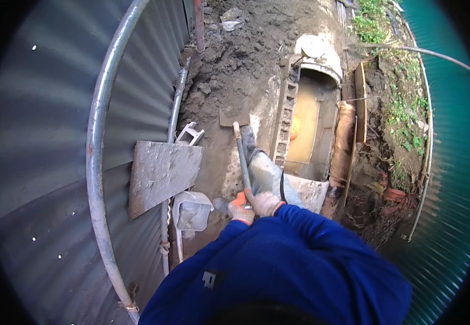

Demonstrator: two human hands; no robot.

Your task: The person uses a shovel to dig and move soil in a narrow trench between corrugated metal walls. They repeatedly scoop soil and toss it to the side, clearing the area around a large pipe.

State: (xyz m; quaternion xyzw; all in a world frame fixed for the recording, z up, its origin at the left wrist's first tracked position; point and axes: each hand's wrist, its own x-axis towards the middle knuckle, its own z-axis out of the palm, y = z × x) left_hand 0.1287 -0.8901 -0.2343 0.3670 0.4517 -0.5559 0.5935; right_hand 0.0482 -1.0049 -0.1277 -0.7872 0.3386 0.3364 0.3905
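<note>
A long-handled shovel (243, 157) slants away from my body, its flat muddy blade (234, 117) resting against the wet soil ahead. Both of my gloved hands are closed at the near end of its shaft. My right hand (266, 203), in a pale work glove, wraps the handle. Close beside it on the left, my left hand (241, 210) grips too, in a glove with orange on it; its fingers are partly covered. My right leg, in light trousers and a dark boot (248, 138), stands just right of the shaft.
To the right lies an open pit (306, 127) of murky water, edged by hollow blocks (285, 119). A mud-caked board (164, 170) and a grey plastic container (191, 211) are at left, beside metal pipes (97, 135) and corrugated sheeting (45, 135). Loose soil (240, 65) is heaped ahead.
</note>
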